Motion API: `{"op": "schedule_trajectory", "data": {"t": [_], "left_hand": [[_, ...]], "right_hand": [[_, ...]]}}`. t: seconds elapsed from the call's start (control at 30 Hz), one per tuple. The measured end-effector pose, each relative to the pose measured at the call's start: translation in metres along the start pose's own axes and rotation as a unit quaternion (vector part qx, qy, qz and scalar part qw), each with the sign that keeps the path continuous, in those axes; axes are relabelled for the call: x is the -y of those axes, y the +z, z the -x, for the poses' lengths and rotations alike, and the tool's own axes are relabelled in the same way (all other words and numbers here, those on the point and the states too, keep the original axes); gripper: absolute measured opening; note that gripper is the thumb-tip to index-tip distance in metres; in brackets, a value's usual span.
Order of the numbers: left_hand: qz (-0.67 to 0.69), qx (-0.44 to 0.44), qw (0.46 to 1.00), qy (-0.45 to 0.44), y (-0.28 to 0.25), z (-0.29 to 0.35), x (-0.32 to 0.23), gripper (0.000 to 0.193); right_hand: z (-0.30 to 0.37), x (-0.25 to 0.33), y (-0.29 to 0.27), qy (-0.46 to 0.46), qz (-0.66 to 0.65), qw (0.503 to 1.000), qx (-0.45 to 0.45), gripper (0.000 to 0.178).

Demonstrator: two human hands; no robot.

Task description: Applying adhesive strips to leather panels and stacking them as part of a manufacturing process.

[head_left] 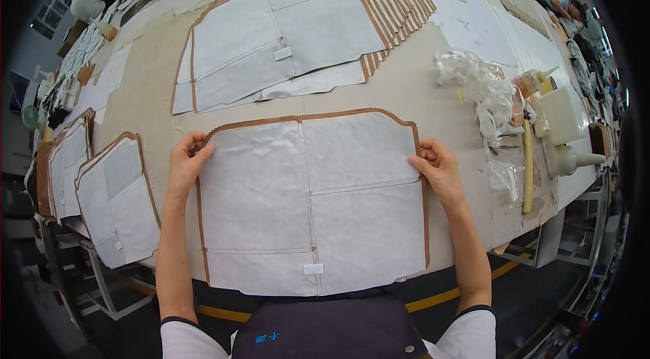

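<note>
A grey-white stitched panel with a brown edge point(254, 190) is spread before me at the table's near edge. Seams cross it, and a small white tag sits near its lower middle. My left hand point(189, 158) pinches the panel's upper left corner between thumb and fingers. On the opposite side, my right hand point(438, 168) grips the right edge, thumb on top and fingers curled behind. Beyond it lies a fanned stack of similar panels point(325, 20), their brown edges overlapping toward the far right.
More panels point(118, 196) hang over the table's left edge. To the right are a bundle of white strips point(481, 88), a yellow stick point(527, 169), a white plastic bottle point(567, 159) and a crumpled clear bag point(504, 180). Other people point(567, 10) work at the far sides.
</note>
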State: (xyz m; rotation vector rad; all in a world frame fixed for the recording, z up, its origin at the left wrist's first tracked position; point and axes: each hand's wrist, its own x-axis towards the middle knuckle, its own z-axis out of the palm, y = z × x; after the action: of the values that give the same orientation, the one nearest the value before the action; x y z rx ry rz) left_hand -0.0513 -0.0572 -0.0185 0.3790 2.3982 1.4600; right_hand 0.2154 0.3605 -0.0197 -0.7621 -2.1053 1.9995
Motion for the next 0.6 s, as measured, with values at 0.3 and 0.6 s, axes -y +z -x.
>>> {"op": "schedule_trajectory", "data": {"t": [0.3, 0.6], "left_hand": [[0.021, 0.009, 1.000, -0.008, 0.000, 0.001, -0.001, 0.022], [-0.034, 0.019, 0.999, 0.012, -0.005, -0.005, -0.004, 0.020]], "right_hand": [[0.000, -0.003, 0.002, 0.003, 0.000, 1.000, -0.006, 0.026], [-0.002, 0.005, 0.009, 0.016, -0.012, 1.000, -0.024, 0.027]]}}
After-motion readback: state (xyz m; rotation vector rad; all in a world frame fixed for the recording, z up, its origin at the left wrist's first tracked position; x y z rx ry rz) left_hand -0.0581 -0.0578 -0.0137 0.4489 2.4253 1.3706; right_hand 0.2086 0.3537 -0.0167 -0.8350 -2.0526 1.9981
